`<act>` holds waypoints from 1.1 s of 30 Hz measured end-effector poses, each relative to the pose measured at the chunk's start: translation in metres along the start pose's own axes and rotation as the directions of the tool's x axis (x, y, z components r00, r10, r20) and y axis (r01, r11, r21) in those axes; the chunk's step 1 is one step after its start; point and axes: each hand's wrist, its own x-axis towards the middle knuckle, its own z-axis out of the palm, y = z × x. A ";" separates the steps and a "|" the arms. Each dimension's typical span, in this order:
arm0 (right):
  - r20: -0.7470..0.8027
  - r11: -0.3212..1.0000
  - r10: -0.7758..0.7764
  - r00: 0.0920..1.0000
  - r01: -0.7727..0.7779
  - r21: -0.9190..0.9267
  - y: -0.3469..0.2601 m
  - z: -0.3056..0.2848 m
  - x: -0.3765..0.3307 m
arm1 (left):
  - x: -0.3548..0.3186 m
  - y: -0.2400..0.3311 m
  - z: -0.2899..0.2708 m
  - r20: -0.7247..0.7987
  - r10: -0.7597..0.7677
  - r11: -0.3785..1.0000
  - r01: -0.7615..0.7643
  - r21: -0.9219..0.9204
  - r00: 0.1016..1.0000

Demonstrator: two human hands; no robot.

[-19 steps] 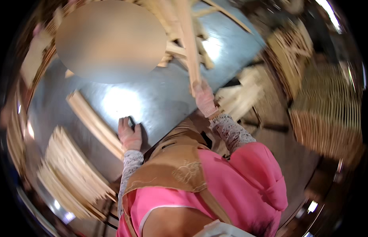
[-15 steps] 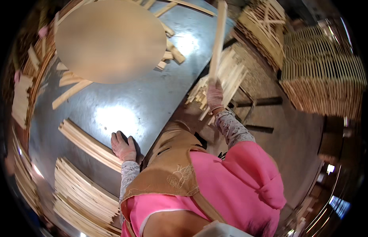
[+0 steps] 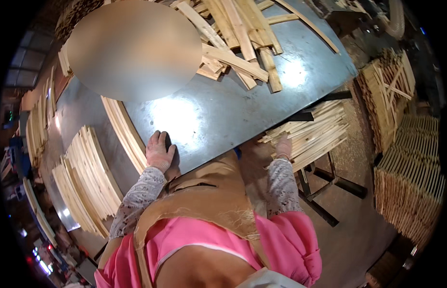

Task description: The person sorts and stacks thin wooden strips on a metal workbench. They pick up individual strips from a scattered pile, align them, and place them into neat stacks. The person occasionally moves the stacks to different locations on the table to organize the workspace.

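Observation:
My left hand (image 3: 160, 150), in a pale pinkish glove, lies flat and open on the grey metal table (image 3: 204, 125). Beside it runs a narrow stack of long wooden strips (image 3: 123, 135). My right hand (image 3: 283, 145), gloved alike, is down at the near left end of a pile of pale wooden strips (image 3: 322, 137). This pile rests on a black metal stand (image 3: 336, 180), low beyond the table edge. The right fingers are blurred among the strips, so whether they grip one is unclear.
Loose boards (image 3: 238, 62) lie crisscrossed on the far part of the table. A wider stack of strips (image 3: 91, 175) sits at the left. Tall stacks of slats (image 3: 410, 177) stand on the floor at right. A blurred oval hides the upper left.
My right hand has come down from holding a long wooden strip upright to the pile on the stand. My left hand stays on the table. The whole view has turned.

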 end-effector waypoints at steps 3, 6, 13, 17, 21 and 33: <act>0.442 0.901 -0.135 0.887 0.296 -0.316 -0.028 -0.063 -0.011 | -0.004 0.013 0.004 0.016 -0.141 0.990 0.141 0.021 0.990; 0.855 0.510 -0.254 0.452 0.814 -0.278 -0.081 -0.125 -0.048 | 0.017 0.044 0.003 0.023 -0.212 0.977 0.212 -0.006 0.977; 0.088 0.250 -0.962 0.257 0.964 -0.086 -0.298 -0.123 -0.041 | 0.071 0.108 -0.004 -0.010 -0.297 0.954 0.296 -0.058 0.955; 0.181 0.174 -0.956 0.232 0.942 -0.287 -0.346 -0.098 -0.019 | 0.088 0.123 -0.001 -0.068 -0.215 0.918 0.178 -0.354 0.974; 0.404 0.256 -0.886 0.227 0.967 0.019 -0.338 -0.127 -0.073 | 0.095 0.177 0.007 0.149 -0.245 0.131 0.185 -0.974 0.958; 0.329 0.308 -0.874 0.358 0.931 -0.196 -0.376 -0.075 -0.056 | 0.095 0.135 -0.013 0.012 -0.085 -0.386 -0.022 -0.922 0.996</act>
